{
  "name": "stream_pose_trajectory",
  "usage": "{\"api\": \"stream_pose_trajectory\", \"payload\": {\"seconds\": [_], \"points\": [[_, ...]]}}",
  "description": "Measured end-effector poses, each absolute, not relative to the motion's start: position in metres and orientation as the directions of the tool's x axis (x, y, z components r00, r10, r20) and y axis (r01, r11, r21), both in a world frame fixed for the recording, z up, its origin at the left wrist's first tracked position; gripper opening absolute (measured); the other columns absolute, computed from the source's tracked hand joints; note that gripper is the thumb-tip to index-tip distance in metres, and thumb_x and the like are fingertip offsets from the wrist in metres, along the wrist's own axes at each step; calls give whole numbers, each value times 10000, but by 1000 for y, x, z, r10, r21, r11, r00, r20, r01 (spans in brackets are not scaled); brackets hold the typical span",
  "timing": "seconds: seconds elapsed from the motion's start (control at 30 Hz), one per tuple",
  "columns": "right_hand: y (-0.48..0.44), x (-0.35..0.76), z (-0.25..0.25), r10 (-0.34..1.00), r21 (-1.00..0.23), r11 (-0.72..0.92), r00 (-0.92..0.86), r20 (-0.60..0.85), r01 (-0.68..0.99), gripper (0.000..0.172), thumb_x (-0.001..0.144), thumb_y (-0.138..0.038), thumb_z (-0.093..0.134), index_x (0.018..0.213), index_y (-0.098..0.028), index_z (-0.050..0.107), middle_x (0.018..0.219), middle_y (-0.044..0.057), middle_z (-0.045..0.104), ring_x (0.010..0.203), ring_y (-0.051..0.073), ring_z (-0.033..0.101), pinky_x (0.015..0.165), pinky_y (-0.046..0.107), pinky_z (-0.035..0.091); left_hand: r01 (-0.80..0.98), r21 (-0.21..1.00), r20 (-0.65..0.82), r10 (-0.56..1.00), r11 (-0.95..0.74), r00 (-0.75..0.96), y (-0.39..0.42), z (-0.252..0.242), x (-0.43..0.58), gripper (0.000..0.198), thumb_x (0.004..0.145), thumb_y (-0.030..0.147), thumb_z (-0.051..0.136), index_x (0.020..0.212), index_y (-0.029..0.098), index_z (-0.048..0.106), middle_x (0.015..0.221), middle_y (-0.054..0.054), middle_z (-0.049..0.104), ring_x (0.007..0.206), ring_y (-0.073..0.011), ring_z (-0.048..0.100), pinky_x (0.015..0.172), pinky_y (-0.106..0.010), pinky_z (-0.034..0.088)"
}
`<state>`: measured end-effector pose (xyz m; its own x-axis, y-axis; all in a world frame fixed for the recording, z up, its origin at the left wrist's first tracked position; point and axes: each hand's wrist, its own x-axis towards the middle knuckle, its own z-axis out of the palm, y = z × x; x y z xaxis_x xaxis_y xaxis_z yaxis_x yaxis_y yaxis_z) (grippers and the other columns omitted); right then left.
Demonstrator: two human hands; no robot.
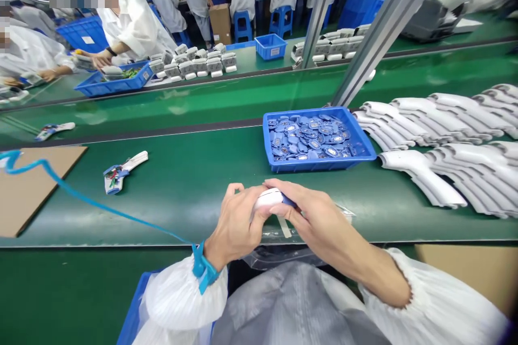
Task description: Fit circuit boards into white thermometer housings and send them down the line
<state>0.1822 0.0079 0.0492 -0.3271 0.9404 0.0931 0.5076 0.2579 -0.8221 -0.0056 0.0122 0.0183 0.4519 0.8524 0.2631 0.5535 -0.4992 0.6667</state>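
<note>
Both my hands meet over the work surface, gripping a white plastic housing (268,198) between them. A blue piece (287,200) shows at its right end. My left hand (238,220) is closed round the left side, its thumb along the near edge. The fingers and thumb of my right hand (313,213) pinch the right end by the blue piece. Much of the housing is hidden by my fingers. Just beyond them stands a blue tray (319,166) of small blue oval plastic parts (307,135).
White handle-shaped shells (421,170) lie in rows at right. A partly assembled unit with wires (121,171) rests at left, near cardboard (40,183). A blue coiled cord (105,206) runs to my left wristband (203,269). A metal post (380,27) rises behind the tray; co-workers sit beyond.
</note>
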Motion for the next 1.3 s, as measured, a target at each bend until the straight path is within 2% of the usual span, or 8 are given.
{"api": "stream_pose_trajectory", "payload": {"seconds": [0.27,0.53,0.7,0.87,1.07,1.13,1.2,1.3], "points": [[-5,184,29,951,-730,305,-161,263,612,178,1010,-302,530,1057,-217,678,1019,28,760,887,162,711,799,277,549,627,567,297,842,-534,450,11,15,1,195,986,295,515,1063,195,664,985,-44,756,856,-204,650,893,-410,332],[-28,200,12,908,-550,420,-339,248,722,258,1034,-351,473,1178,-195,620,1019,71,739,867,203,710,711,321,565,578,814,243,936,-56,-253,2,-14,19,465,977,400,560,571,184,488,535,27,488,526,-108,423,559,-282,312],[-41,182,-1,907,-466,407,-287,309,785,288,1046,-346,432,1173,-145,593,934,90,701,771,209,674,640,327,541,717,645,497,858,-264,-131,18,-14,21,477,934,257,576,508,180,375,485,35,394,483,-92,308,530,-296,241],[-34,167,-17,914,-489,380,-236,330,785,345,1053,-398,397,1109,-144,624,936,108,708,740,212,663,623,321,496,768,591,458,886,-248,-66,35,-15,8,459,918,275,566,497,181,407,476,18,448,473,-102,341,539,-297,248],[-15,172,-11,970,-788,-136,-82,-230,601,473,1013,-545,354,936,-180,644,728,48,650,611,172,561,580,297,419,610,780,224,973,-140,-63,28,-11,-10,289,911,436,634,748,205,688,810,-49,708,763,-187,624,703,-298,427],[-13,174,-4,831,-776,-474,-79,-550,416,508,985,-605,340,873,-187,605,624,2,562,470,121,409,471,267,316,365,913,256,953,-183,-162,21,-13,-10,306,945,461,587,827,198,690,933,-78,720,895,-211,655,800,-321,480],[-15,170,1,650,-684,-668,-217,-728,294,553,958,-673,327,879,-191,585,599,-30,501,425,92,286,426,250,222,82,981,195,922,-177,-335,19,-17,-7,443,976,496,521,664,190,593,704,-55,661,704,-187,644,716,-323,508],[-23,157,4,719,-756,-472,-297,-628,454,526,954,-668,388,954,-192,612,627,-17,532,476,109,372,477,251,255,-169,984,-32,886,-52,-462,26,-26,-4,522,929,535,590,545,199,479,479,14,495,443,-133,503,512,-282,444]]}}
